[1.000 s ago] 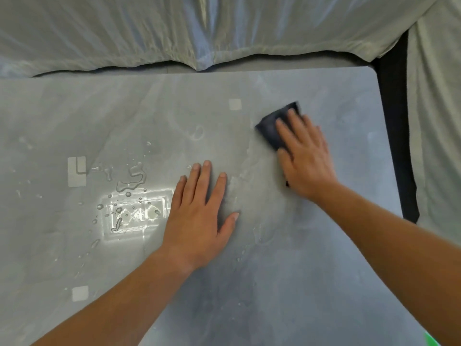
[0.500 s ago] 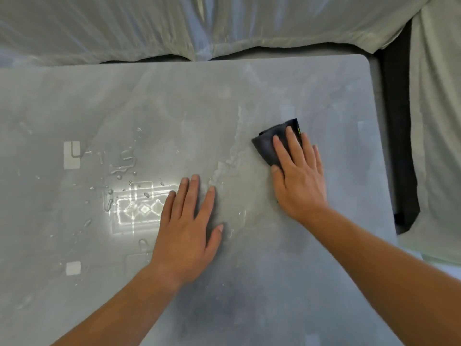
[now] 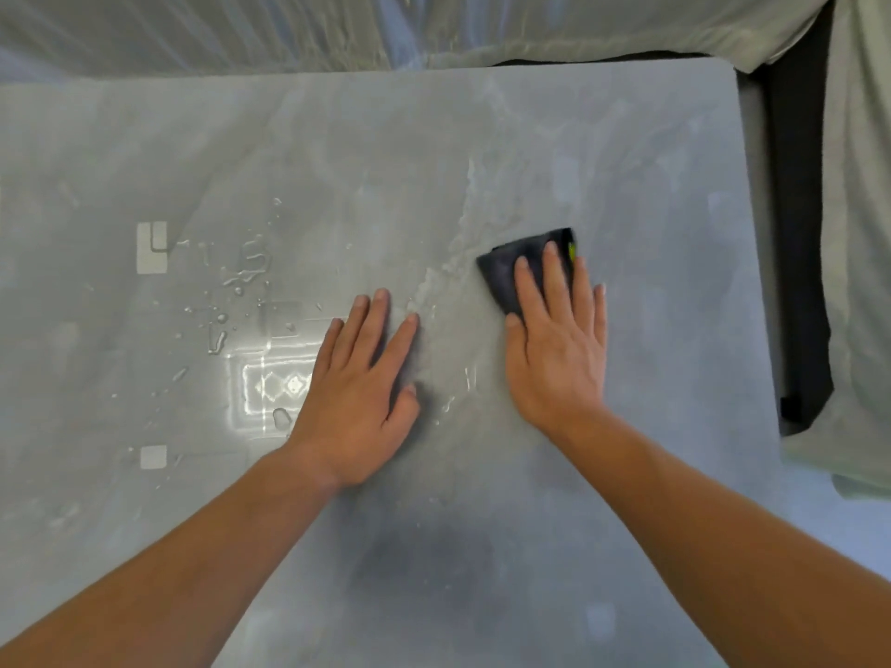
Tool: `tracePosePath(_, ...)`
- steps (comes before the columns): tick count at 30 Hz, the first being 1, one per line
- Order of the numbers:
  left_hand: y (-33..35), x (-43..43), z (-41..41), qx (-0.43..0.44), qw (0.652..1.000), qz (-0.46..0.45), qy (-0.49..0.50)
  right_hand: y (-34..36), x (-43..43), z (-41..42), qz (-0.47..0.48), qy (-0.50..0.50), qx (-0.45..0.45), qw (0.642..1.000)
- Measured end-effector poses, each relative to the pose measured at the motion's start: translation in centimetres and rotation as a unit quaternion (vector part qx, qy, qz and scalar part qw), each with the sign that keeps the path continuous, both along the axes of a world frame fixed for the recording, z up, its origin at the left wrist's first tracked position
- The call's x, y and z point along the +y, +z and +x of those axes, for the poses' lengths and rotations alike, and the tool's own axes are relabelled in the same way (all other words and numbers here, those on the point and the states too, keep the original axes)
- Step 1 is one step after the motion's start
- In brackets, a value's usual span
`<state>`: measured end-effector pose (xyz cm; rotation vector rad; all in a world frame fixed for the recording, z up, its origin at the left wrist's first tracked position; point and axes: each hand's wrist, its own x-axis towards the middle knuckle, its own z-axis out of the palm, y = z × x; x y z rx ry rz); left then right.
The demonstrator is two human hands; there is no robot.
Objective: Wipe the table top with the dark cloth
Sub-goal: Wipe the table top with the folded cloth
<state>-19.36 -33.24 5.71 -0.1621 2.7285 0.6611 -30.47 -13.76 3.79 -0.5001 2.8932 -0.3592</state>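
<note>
The grey table top [image 3: 627, 474] fills most of the view. A folded dark cloth [image 3: 506, 272] lies on it right of centre, with a small yellow-green tag at its far right corner. My right hand [image 3: 559, 349] presses flat on the cloth, fingers spread over it; only the cloth's far and left parts show. My left hand [image 3: 357, 383] rests flat on the bare table just left of it, fingers apart, holding nothing. A wet smear [image 3: 453, 267] runs between the two hands. Water drops [image 3: 236, 282] dot the table to the left.
Pale square tape marks [image 3: 152, 247] sit on the table's left half, beside a bright light reflection [image 3: 277, 385]. Light fabric sheeting [image 3: 434, 26] hangs beyond the far edge and on the right. A dark gap [image 3: 800, 233] runs along the table's right edge.
My right hand has drawn the cloth towards me and a little left across the table, leaving a wet streak behind it. My left hand stays flat in place.
</note>
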Motion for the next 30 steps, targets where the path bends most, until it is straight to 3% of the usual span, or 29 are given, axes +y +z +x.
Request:
tracePosePath(6,1.1,-0.1,3.1,0.047,0.998,0.019,0.032,0.2,3.4,7.9,0.008,0.219,-0.006,0.976)
tracePosePath(8,1.3,0.4,5.1,0.037,0.999,-0.002,0.037,0.1,3.8,6.0,0.015,0.187,0.007,0.982)
tracePosePath(11,1.2,0.8,7.8,0.018,0.999,-0.019,0.022,0.0,2.3,3.1,0.014,0.018,-0.004,1.0)
tracePosePath(13,1.1,0.9,9.0,0.015,1.0,-0.021,0.014,0.1,0.9,4.8,0.018,-0.026,0.002,0.999)
tracePosePath(19,1.6,1.0,11.0,0.004,1.0,-0.026,0.004,0.5,3.2,13.7,0.026,0.188,-0.009,0.982)
tracePosePath(21,1.6,0.9,11.8,0.001,1.0,-0.03,-0.007,0.4,3.7,11.4,0.027,0.153,-0.002,0.988)
tracePosePath(24,1.3,0.8,13.0,-0.001,0.999,-0.025,-0.022,0.4,2.8,7.8,0.025,-0.018,-0.016,0.999)
tracePosePath(26,0.9,0.7,13.5,-0.002,0.999,-0.031,-0.029,0.3,1.5,8.7,0.026,-0.069,-0.015,0.997)
tracePosePath(28,0.7,0.8,13.5,0.0,0.999,-0.039,-0.028,0.4,0.7,12.3,0.024,-0.036,0.01,0.999)
tracePosePath(30,0.7,1.1,13.5,0.002,0.999,-0.041,-0.029,0.4,1.5,17.0,0.035,0.062,0.01,0.997)
